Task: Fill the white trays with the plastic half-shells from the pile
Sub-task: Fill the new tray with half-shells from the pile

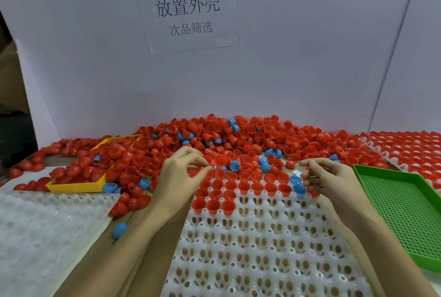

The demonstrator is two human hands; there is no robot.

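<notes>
A big pile of red half-shells (250, 136), with a few blue ones mixed in, lies along the back of the table. In front of me is a white tray (262, 244) with many holes. Its far rows hold red half-shells (230, 195) set open side up. My left hand (181, 175) hovers at the tray's far left corner, its thumb and fingertips pinching a red half-shell at the pile's edge. My right hand (334, 184) is at the tray's far right corner, fingers curled round red half-shells, beside two blue half-shells (298, 188).
A yellow tray (76, 187) heaped with red shells sits at the left. White trays (35, 230) lie at the near left, and a green perforated tray (405, 213) at the right. Behind it is a filled tray (410, 151). A loose blue shell (120, 229) lies by my left forearm.
</notes>
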